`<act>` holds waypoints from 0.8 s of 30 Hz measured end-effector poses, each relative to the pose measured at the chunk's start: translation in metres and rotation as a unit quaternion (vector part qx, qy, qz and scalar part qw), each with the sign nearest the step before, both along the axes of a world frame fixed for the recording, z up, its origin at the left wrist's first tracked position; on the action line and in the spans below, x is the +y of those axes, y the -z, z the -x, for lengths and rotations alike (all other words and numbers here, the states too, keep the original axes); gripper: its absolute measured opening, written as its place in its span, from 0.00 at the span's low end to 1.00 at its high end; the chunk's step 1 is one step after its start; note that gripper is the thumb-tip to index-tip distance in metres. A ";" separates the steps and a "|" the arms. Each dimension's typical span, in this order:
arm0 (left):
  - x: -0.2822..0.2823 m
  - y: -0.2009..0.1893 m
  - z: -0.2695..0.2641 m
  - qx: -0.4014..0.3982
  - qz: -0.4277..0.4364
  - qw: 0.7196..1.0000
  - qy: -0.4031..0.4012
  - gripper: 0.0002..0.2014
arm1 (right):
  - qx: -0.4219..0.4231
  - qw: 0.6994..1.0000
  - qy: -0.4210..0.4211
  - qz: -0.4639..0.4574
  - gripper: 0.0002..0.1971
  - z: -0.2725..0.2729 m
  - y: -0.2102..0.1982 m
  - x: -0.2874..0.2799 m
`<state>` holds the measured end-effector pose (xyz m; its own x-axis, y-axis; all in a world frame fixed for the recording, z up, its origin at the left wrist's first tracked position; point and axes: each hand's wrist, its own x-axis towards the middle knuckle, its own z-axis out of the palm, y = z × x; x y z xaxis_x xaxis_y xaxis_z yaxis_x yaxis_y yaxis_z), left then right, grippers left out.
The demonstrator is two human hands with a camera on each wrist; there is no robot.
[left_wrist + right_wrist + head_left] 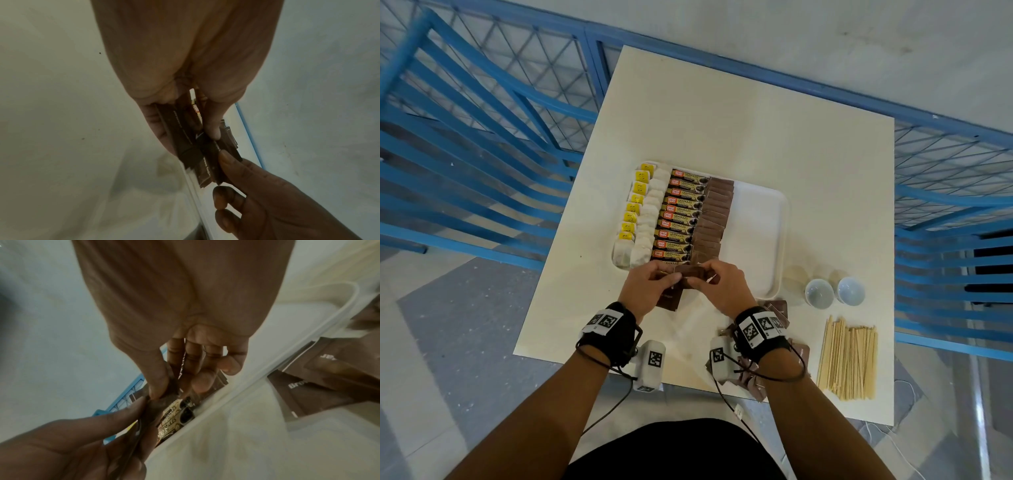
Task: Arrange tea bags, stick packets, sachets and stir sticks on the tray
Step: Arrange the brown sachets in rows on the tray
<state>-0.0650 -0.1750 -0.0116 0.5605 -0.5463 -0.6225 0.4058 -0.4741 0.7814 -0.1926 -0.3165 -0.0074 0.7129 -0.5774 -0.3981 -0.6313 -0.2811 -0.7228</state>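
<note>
- While I stand at the near edge of the table [756, 144], both my hands meet just over the near rim of the tray [760, 219].
- Left hand [645, 286]: fingers curled round a small bunch of brown sachets [693, 273]; the left wrist view shows the thumb [213, 128] pressing the bunch against the fingers.
- Right hand [722, 286]: thumb and fingertips pinch the right end of the same bunch; the other fingers are loosely bent, as the right wrist view shows.
- One sachet [669, 299] lies flat on the table under my left hand, partly hidden.
- Tray, left to right: a column of tea bags [645, 219] with yellow tags, a column of stick packets [679, 216] marked "GRANULES", then a column of sachets [714, 219] overlapping one another. The right part of the tray is bare white.
- Loose pile [780, 310] of sachets lies on the table beneath and beside my right wrist, near the tray's near right corner.
- Stir sticks [849, 359]: a wooden bundle flat on the table, near right, well apart from the tray.
- Two white cups [834, 293] stand side by side, between the tray and the sticks.
- Blue railing [482, 144] surrounds the table on the left, far and right sides.
</note>
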 end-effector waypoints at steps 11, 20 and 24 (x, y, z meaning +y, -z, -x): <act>0.013 0.007 0.003 0.052 0.000 0.998 0.027 0.18 | 0.040 0.984 0.169 0.030 0.07 0.014 0.012 -0.014; 0.018 0.009 -0.001 0.063 -0.005 0.998 0.007 0.17 | 0.065 0.985 0.148 0.055 0.08 0.004 0.024 -0.004; 0.019 0.011 -0.003 0.071 -0.007 0.997 0.004 0.17 | 0.045 0.982 0.180 0.035 0.10 0.000 0.026 -0.001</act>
<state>-0.0615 -0.1556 -0.0223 0.4622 -0.5408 -0.7028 0.5078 -0.4883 0.7097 -0.1922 -0.3173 -0.0334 0.4208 -0.8138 -0.4007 -0.7599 -0.0749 -0.6457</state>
